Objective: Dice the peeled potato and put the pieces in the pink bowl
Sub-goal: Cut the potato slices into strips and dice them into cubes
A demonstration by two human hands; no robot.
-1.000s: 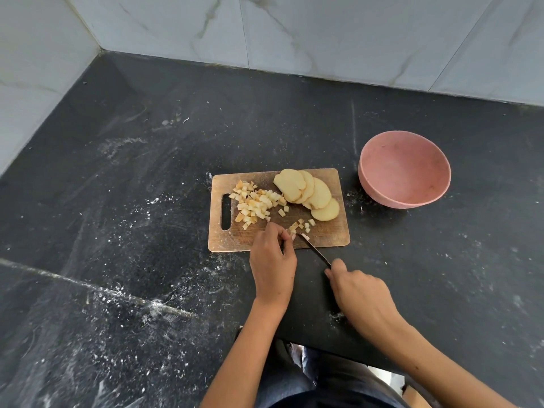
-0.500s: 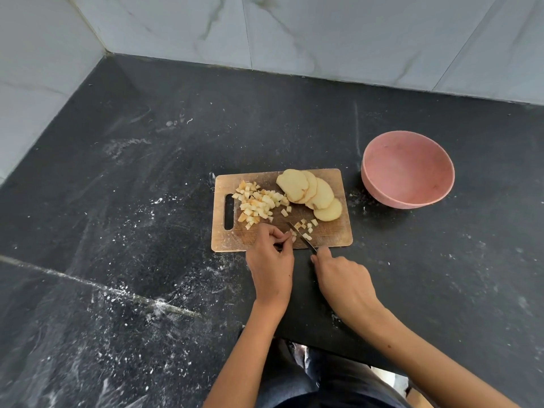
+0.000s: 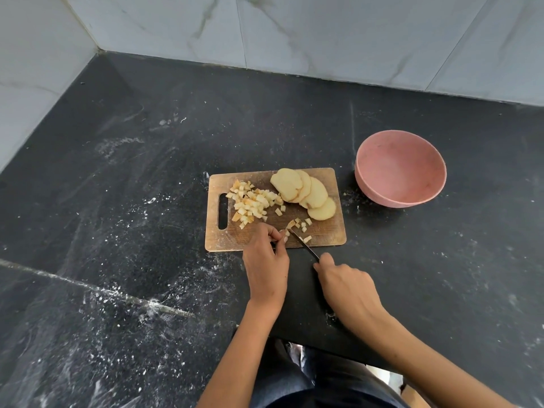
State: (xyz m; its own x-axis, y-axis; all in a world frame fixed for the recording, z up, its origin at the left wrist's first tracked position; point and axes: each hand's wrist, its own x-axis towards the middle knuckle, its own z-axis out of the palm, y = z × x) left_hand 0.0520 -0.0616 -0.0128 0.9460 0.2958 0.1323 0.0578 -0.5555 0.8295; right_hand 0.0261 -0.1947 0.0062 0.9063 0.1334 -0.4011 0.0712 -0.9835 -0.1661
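The right hand point(image 3: 347, 285), closed round a knife point(image 3: 303, 242), has drawn back toward the near bench edge since half a second ago. The left hand point(image 3: 265, 260) pinches a potato strip point(image 3: 290, 225) at the chopping board's point(image 3: 323, 237) near edge. Four potato slices point(image 3: 306, 191) wait uncut; the pink bowl point(image 3: 400, 169), right of the board, holds nothing.

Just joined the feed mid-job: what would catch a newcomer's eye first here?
The wooden cutting board at centre, with a heap of diced potato at its left and fanned potato slices at its right. At its near edge the left hand pins a piece while the right hand works a knife. The pink bowl sits empty to the right.
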